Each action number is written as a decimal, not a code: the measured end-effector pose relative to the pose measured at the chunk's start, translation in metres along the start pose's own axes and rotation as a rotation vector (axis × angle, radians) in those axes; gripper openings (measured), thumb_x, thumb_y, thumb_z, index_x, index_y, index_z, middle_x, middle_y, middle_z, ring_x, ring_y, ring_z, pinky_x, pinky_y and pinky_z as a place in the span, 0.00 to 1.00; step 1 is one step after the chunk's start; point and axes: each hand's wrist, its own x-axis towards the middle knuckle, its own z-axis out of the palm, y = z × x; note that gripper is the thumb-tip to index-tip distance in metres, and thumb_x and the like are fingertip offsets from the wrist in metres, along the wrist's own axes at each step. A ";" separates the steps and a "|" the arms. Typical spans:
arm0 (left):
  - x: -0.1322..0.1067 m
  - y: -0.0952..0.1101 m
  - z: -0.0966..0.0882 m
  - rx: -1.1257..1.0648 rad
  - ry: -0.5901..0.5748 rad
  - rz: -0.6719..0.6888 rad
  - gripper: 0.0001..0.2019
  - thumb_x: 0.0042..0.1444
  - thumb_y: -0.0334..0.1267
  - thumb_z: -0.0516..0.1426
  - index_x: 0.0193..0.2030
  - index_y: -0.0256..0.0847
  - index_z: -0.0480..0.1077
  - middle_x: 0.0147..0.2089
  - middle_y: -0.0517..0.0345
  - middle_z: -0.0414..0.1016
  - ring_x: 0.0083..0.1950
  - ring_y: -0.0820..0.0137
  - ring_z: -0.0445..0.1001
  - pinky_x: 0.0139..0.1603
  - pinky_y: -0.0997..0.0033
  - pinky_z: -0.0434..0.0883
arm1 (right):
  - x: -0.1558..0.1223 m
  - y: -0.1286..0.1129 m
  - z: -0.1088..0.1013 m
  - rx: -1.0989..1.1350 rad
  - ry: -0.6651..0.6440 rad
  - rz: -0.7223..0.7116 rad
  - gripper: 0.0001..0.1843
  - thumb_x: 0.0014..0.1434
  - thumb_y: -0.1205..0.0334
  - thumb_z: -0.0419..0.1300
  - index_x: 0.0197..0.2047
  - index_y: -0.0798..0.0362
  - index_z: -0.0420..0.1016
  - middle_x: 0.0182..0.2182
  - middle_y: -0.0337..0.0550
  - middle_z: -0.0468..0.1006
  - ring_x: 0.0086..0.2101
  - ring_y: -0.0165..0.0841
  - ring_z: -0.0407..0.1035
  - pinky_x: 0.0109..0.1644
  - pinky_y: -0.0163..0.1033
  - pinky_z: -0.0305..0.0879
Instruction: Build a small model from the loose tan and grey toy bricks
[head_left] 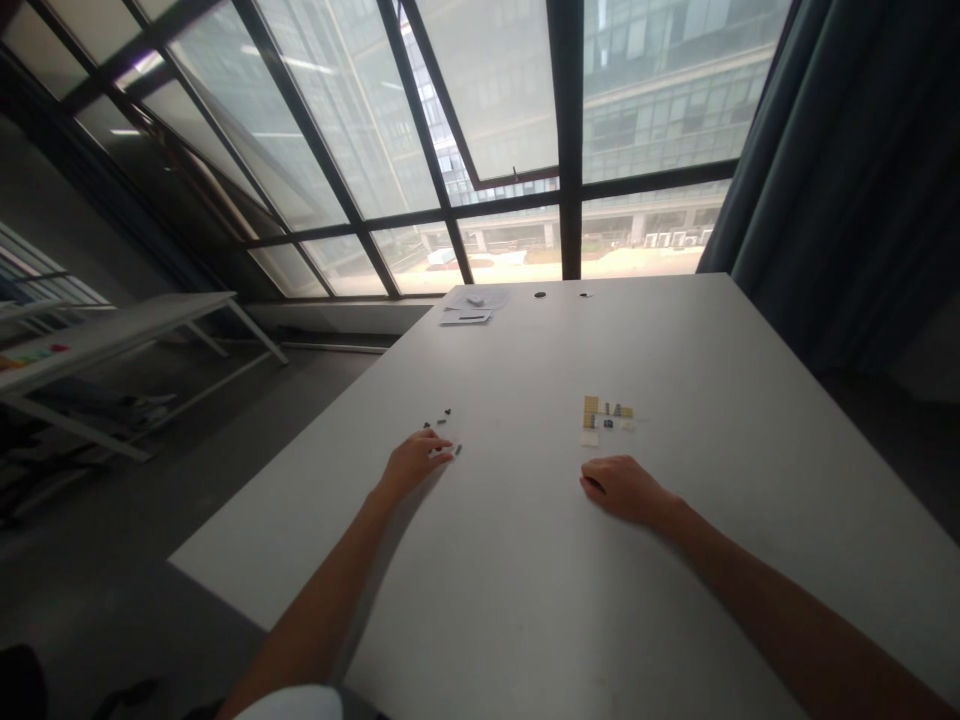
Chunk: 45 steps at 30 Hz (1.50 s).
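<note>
My left hand (pixel 415 462) rests on the white table (pixel 525 560), fingers stretched toward a small dark piece (pixel 457 450); a few more tiny dark pieces (pixel 439 418) lie just beyond it. My right hand (pixel 626 488) lies on the table with its fingers curled under; what they hold, if anything, is hidden. Just beyond the right hand sits a small flat build of tan, white and dark bricks (pixel 606 418).
Papers (pixel 471 303) and two small dark round things (pixel 540 295) lie at the table's far edge by the big windows. A second white table (pixel 112 335) stands to the left across grey floor. A dark curtain (pixel 847 170) hangs at the right.
</note>
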 end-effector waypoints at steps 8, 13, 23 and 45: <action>0.001 0.014 0.014 0.037 0.043 -0.053 0.13 0.54 0.50 0.59 0.34 0.44 0.80 0.38 0.56 0.77 0.36 0.67 0.74 0.37 0.69 0.65 | 0.000 -0.001 0.000 0.000 0.011 0.005 0.15 0.67 0.62 0.52 0.29 0.53 0.72 0.29 0.41 0.77 0.28 0.30 0.66 0.34 0.37 0.47; -0.003 0.029 0.018 0.068 0.090 -0.020 0.11 0.57 0.45 0.57 0.32 0.44 0.78 0.37 0.58 0.77 0.35 0.68 0.74 0.36 0.71 0.64 | 0.001 -0.001 0.000 -0.006 0.015 0.002 0.15 0.67 0.62 0.52 0.29 0.54 0.72 0.29 0.42 0.78 0.28 0.30 0.66 0.34 0.37 0.47; 0.012 0.105 0.035 -0.014 0.044 0.356 0.04 0.54 0.38 0.61 0.34 0.45 0.78 0.37 0.60 0.76 0.39 0.70 0.74 0.41 0.73 0.67 | 0.000 0.004 0.005 0.076 0.239 -0.062 0.07 0.63 0.63 0.58 0.35 0.52 0.76 0.28 0.39 0.77 0.29 0.29 0.69 0.35 0.35 0.54; 0.042 0.191 0.099 -0.311 0.106 0.754 0.03 0.53 0.33 0.62 0.35 0.43 0.76 0.37 0.56 0.75 0.42 0.67 0.73 0.43 0.71 0.71 | 0.001 0.023 0.005 0.162 0.413 0.009 0.03 0.62 0.66 0.62 0.38 0.50 0.78 0.32 0.39 0.78 0.34 0.30 0.72 0.38 0.33 0.61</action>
